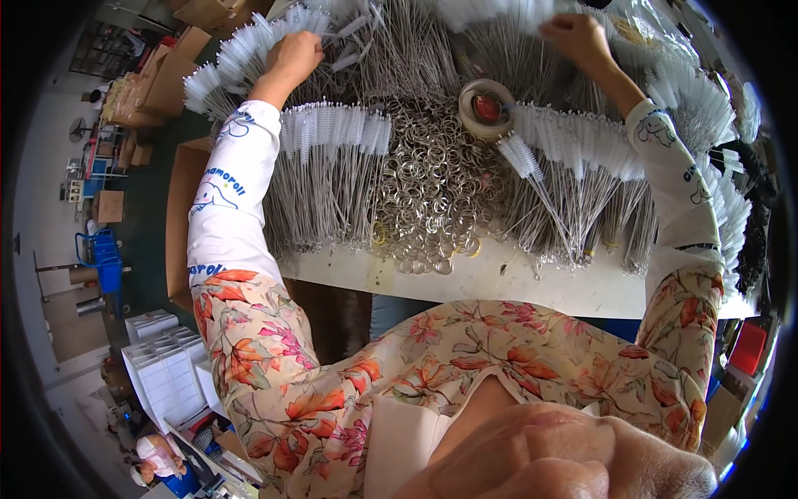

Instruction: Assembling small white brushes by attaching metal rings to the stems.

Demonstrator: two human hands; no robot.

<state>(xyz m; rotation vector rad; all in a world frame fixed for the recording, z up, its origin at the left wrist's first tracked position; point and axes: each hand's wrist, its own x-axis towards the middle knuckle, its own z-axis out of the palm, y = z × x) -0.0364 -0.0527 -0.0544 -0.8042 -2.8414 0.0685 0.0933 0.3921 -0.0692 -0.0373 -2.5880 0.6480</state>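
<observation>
My left hand (293, 60) reaches to the far left, over white-bristled wire brushes (241, 58). Its fingers are curled down, and what they grip, if anything, is hidden. At the far right my right hand (577, 38) hovers above the wire stems of another brush heap, slightly blurred. Its fingers are drawn together, with nothing I can name between them. Nearer me lie a left row of brushes (332, 131) and a right row of brushes (573, 141), bristles away from me. Between the rows spreads a pile of metal split rings (424, 187).
A pale tape roll (468, 121) with something red in its centre sits behind the rings. The white table's (465, 283) near edge runs before my body. An open cardboard box (180, 224) stands left of it. Another person (158, 457) is at the lower left.
</observation>
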